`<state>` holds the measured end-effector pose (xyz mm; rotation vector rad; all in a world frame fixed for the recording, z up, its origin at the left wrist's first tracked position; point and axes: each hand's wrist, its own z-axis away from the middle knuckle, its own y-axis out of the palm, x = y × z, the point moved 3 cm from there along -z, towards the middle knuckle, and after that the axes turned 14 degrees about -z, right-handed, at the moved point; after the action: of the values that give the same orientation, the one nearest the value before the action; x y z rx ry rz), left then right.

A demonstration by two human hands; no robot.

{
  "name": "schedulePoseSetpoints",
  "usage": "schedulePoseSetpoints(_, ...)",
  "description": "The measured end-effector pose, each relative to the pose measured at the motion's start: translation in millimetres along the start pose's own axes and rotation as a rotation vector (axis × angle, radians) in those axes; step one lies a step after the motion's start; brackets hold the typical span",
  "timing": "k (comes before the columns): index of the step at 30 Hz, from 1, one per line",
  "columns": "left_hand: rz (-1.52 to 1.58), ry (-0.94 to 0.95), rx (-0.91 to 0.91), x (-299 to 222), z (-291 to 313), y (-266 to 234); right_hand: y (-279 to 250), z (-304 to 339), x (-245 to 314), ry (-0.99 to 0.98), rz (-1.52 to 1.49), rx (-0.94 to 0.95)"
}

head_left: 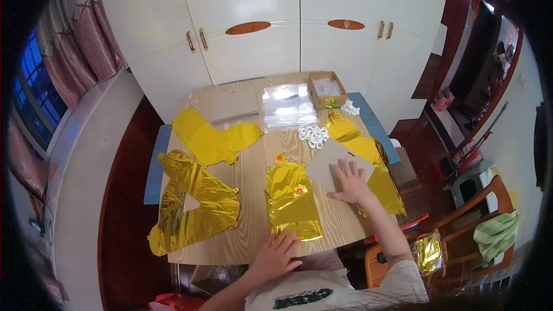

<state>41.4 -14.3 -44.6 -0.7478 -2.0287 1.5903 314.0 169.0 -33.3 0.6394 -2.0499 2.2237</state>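
Note:
My right hand lies flat with spread fingers on a grey-beige cardboard sheet that has a small slot near its far corner. Under and beside that sheet, shiny gold foil balloons, flat and uninflated, cover the table's right side. A folded gold foil piece with small red marks lies in front of me. At its near edge rests my left hand, its fingers stretched out and apart, gripping nothing. Farther left are a matte yellow flat balloon and a crinkled gold foil balloon.
At the table's far side are stacked cardboard sheets, clear plastic bags and a cardboard box. White rings lie in a pile near the bags. A wooden chair with a gold foil packet stands at right.

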Motion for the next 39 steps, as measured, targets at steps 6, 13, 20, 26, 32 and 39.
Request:
schedulePoseSetpoints(6,-0.038,-0.041,0.107,-3,5,11,-8,-31,-46,0.050,-0.051,-0.106)
schedulePoseSetpoints(13,-0.033,-0.084,0.118,-4,6,10,-30,-61,-59,0.267,-0.042,0.065)
schedulePoseSetpoints(20,-0.065,-0.064,0.114,-5,2,5,-34,-78,-82,0.155,-0.109,-0.193)
schedulePoseSetpoints(26,-0.121,-0.087,0.121,-4,2,9,-137,-15,20,-0.140,-0.385,-0.435)
schedulePoseSetpoints(32,-0.135,-0.217,0.093,7,5,4,-119,83,123,-0.693,-0.101,-0.370)
schedulePoseSetpoints(39,0.323,-0.795,-0.389,54,56,-2,18,155,140,-0.888,-0.069,-0.308)
